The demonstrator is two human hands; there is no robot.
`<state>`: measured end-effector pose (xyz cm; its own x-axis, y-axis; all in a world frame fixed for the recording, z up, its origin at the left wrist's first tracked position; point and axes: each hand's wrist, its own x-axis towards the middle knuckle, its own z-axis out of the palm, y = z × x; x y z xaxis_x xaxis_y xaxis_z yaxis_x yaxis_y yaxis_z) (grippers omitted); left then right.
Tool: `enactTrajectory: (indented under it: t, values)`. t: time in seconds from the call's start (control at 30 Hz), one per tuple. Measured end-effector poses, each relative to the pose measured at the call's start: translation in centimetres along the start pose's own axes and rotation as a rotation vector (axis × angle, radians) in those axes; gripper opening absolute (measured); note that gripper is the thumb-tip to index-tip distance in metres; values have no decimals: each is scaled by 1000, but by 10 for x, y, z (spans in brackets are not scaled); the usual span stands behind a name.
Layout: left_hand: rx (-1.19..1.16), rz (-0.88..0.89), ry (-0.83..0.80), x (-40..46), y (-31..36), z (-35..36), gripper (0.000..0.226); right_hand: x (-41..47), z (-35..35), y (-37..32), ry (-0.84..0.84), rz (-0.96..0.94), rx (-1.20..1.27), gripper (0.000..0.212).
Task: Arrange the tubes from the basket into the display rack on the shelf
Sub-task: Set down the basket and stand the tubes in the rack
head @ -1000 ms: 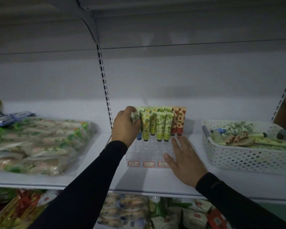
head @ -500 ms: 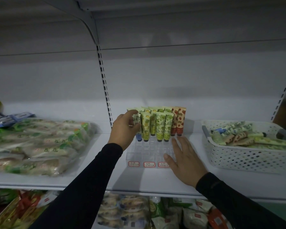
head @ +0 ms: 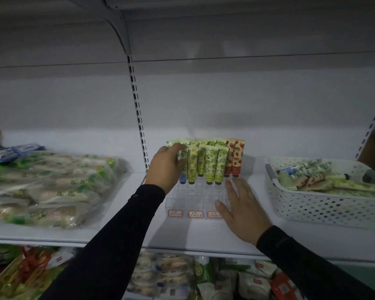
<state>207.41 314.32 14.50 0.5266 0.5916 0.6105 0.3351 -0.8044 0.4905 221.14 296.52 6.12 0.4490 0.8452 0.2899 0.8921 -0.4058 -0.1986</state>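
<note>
**Clear plastic rack half filled, one tube going into its slot**

Clear plastic rack (head: 195, 198) stands on the white shelf (head: 182, 234), with upright tubes in its back rows only; the front slots have none. The left hand (head: 166, 167) holds a green-patterned tube (head: 183, 155) at the left end of the second row, fingers curled around its upper part. The tube stands with its dark cap down, beside the yellow and green ones; two red ones stand at the right. The right hand (head: 243, 207) lies flat and relaxed on the rack's right front corner, holding nothing, probably to steady it.

I judge the step to be seating this tube. Next, the hand must let go without tilting the neighbours, then reach to the white basket (head: 325, 204) at the right, where many tubes lie in a heap.
</note>
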Motion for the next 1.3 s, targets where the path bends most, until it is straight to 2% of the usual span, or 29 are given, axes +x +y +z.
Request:
enactTrajectory:
  t: [0.53,0.73,0.87,1.0,1.07,1.17,1.3]
  values:
    - [-51,-54,12,-6,-1,3,41,-2,-3,-2,4,-4,5,118]
    - [-106,-130,-14,-16,-1,1,43,-1,-3,-1,4,-3,-4,118]
    - [-125,-186,-33,-22,-3,-3,36,-1,-5,0,-9,-3,6,119]
    - [-67,-155,40,-31,2,-15,21,-1,-13,-2,-41,17,25,122]
    - [-69,-101,37,-36,10,-20,17,-4,-25,-8,-18,13,70,109]
    - [-52,-38,-40,-41,31,-25,30,-15,-54,-13,52,-31,155,71]
    - [-23,56,-135,-41,67,-25,41,-30,-98,-2,207,-101,174,49]
